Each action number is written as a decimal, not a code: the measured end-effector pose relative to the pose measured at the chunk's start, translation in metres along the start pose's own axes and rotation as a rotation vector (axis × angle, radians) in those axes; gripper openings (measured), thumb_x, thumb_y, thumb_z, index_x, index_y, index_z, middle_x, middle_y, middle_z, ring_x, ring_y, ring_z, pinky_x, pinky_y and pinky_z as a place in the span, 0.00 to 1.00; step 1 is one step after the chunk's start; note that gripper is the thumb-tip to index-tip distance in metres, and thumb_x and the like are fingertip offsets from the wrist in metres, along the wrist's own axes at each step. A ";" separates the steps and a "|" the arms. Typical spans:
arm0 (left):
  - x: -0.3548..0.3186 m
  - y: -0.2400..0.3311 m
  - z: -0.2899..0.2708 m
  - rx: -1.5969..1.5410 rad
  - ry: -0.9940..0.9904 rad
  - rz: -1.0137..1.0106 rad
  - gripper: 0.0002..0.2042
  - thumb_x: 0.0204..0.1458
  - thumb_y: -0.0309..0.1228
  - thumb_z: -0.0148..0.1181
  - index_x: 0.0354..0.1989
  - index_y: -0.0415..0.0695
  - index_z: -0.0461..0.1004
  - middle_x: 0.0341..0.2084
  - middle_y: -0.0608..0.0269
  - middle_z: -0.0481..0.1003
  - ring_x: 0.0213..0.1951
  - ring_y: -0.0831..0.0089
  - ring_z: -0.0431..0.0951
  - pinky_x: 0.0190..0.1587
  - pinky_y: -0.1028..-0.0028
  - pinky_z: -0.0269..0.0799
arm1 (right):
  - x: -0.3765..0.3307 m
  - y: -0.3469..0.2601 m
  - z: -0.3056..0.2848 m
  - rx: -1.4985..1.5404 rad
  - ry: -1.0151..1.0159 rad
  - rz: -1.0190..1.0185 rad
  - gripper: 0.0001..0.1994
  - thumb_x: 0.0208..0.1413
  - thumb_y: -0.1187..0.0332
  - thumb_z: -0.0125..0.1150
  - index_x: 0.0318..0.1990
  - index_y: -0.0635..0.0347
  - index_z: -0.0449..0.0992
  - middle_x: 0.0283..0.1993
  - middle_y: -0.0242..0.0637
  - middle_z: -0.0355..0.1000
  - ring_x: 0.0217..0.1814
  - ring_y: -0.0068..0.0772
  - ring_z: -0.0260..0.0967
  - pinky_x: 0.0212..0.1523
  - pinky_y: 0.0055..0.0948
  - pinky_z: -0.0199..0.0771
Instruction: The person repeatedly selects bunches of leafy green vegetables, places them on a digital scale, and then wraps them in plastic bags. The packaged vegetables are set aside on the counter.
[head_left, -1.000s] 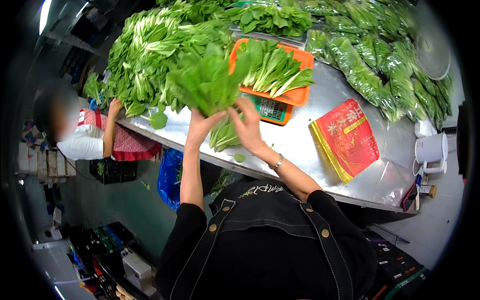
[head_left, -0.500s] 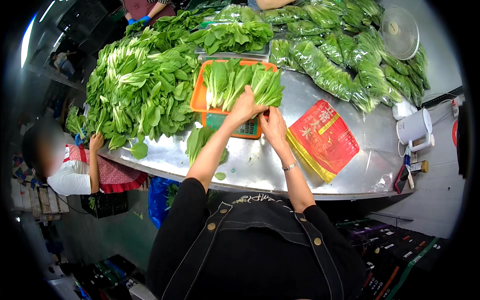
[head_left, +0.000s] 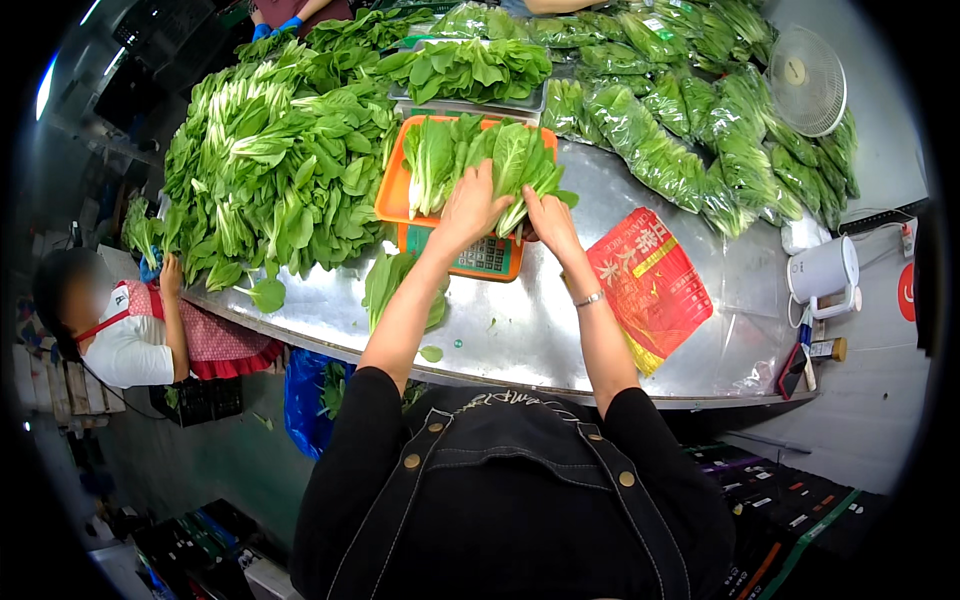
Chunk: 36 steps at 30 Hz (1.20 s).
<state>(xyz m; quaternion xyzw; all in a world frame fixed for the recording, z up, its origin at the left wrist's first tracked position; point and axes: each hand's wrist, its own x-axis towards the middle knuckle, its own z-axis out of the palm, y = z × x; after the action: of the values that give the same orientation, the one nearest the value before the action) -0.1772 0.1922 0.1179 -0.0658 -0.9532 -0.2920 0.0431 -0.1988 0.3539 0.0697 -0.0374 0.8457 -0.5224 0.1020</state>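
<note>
Our left hand [head_left: 470, 205] lies flat on the greens [head_left: 480, 160], palm down and fingers spread, while our right hand [head_left: 548, 218] grips the stalk ends of the same bunch at its right edge. The greens lie in an orange tray [head_left: 392, 195] on a scale [head_left: 480, 255], just ahead of both hands on the steel desk [head_left: 520, 330]. A red bag [head_left: 650, 285] lies just right of our right wrist, and a loose leaf [head_left: 385, 285] sits under our left forearm.
</note>
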 end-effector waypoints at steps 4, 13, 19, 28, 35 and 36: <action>0.008 -0.011 0.007 -0.056 0.128 -0.012 0.29 0.45 0.35 0.63 0.50 0.34 0.55 0.41 0.34 0.67 0.41 0.41 0.70 0.44 0.54 0.68 | 0.031 0.000 0.008 -0.077 0.091 -0.310 0.31 0.60 0.50 0.38 0.25 0.78 0.71 0.23 0.60 0.71 0.26 0.56 0.73 0.37 0.42 0.72; 0.011 -0.012 0.012 -0.053 0.065 -0.097 0.30 0.42 0.37 0.64 0.48 0.35 0.57 0.38 0.37 0.71 0.43 0.44 0.71 0.44 0.56 0.66 | 0.022 -0.006 -0.011 -0.191 -0.093 0.043 0.34 0.58 0.45 0.37 0.25 0.74 0.75 0.22 0.50 0.74 0.25 0.46 0.75 0.38 0.37 0.73; 0.006 -0.008 0.002 -0.022 0.139 -0.097 0.37 0.37 0.42 0.69 0.53 0.34 0.61 0.35 0.43 0.72 0.39 0.51 0.73 0.42 0.60 0.68 | -0.004 0.001 -0.028 -0.136 -0.011 0.191 0.32 0.56 0.42 0.43 0.18 0.65 0.75 0.14 0.38 0.71 0.17 0.29 0.72 0.25 0.28 0.72; -0.030 -0.047 -0.043 -0.121 0.365 -0.174 0.35 0.40 0.43 0.69 0.54 0.37 0.63 0.35 0.53 0.72 0.35 0.64 0.74 0.39 0.66 0.69 | -0.034 0.033 -0.036 0.298 -0.003 0.175 0.19 0.55 0.57 0.51 0.41 0.68 0.73 0.28 0.35 0.71 0.26 0.23 0.68 0.26 0.21 0.69; -0.053 -0.070 -0.077 -0.151 0.469 -0.259 0.33 0.42 0.42 0.67 0.54 0.37 0.63 0.36 0.57 0.74 0.32 0.69 0.76 0.37 0.70 0.70 | -0.047 0.021 -0.029 0.401 -0.018 0.250 0.21 0.50 0.55 0.54 0.41 0.67 0.70 0.30 0.35 0.68 0.27 0.24 0.68 0.27 0.22 0.69; -0.054 -0.072 -0.080 -0.155 0.479 -0.262 0.33 0.42 0.42 0.67 0.54 0.37 0.63 0.37 0.57 0.74 0.32 0.69 0.76 0.37 0.70 0.71 | -0.047 0.020 -0.029 0.402 -0.013 0.253 0.21 0.49 0.55 0.54 0.41 0.67 0.70 0.30 0.35 0.68 0.27 0.24 0.68 0.27 0.22 0.69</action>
<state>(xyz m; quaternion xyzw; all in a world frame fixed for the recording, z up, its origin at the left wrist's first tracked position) -0.1316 0.0832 0.1379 0.1258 -0.8911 -0.3742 0.2238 -0.1579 0.3962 0.0703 0.0863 0.7219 -0.6632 0.1775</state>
